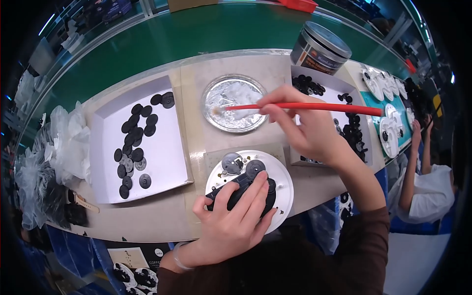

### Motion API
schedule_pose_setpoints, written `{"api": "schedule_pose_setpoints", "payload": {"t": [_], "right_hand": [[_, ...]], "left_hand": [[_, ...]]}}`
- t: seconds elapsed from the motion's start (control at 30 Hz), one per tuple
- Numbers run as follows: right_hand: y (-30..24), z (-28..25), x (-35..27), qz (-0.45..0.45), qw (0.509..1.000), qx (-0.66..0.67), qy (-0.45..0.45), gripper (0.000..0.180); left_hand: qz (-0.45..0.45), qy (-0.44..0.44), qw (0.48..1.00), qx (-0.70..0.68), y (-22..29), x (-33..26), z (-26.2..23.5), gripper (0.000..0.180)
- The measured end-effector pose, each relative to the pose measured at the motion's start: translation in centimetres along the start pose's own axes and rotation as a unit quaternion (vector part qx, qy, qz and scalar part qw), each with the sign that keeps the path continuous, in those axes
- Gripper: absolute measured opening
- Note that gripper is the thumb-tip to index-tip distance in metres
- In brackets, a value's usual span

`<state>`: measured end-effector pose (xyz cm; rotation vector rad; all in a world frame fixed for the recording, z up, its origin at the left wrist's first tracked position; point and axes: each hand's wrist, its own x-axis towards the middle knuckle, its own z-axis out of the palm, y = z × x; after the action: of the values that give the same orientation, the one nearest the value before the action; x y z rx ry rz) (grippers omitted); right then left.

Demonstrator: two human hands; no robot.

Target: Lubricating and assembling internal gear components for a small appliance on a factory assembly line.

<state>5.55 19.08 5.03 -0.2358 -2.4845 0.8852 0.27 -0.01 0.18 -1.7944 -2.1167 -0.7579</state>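
Note:
My right hand [307,125] pinches the thin red handle of a brush [327,106]. Its pale bristle tip sits over the left part of a round, shallow metal dish [211,125] smeared with white grease [243,96]. Below the dish, my left hand [233,216] is bent over a black plastic housing [241,194], holding it against a white round base [283,179]. A fingertip reaches the dark grey gear [255,169] at its top. Another grey gear [232,162] lies to its left on the base. My fingers hide much of the housing.
At left, a white cardboard tray [105,172] holds several black discs [137,132]. A second tray [364,137] with small black parts lies right, by a large metal can [320,49]. Clear plastic bags [69,142] crowd the left edge. A person [427,189] works at far right.

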Motion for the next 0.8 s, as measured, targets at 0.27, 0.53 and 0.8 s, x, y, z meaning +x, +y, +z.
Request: {"api": "schedule_pose_setpoints", "payload": {"t": [0.27,0.53,0.8], "right_hand": [[0.8,-1.7,-4.3,-0.154,0.973,-0.148,0.089,0.019],[1.7,-0.8,-4.7,-0.2,0.966,-0.156,0.041,0.022],[2.3,-1.9,-5.6,0.063,0.971,0.136,0.187,0.012]], "left_hand": [[-0.003,0.003,1.0,0.002,-0.2,-0.1,0.0,0.039],[-0.004,-0.002,1.0,0.001,0.0,-0.1,0.0,0.039],[-0.006,-0.011,1.0,-0.006,0.1,-0.1,-0.2,0.039]]}}
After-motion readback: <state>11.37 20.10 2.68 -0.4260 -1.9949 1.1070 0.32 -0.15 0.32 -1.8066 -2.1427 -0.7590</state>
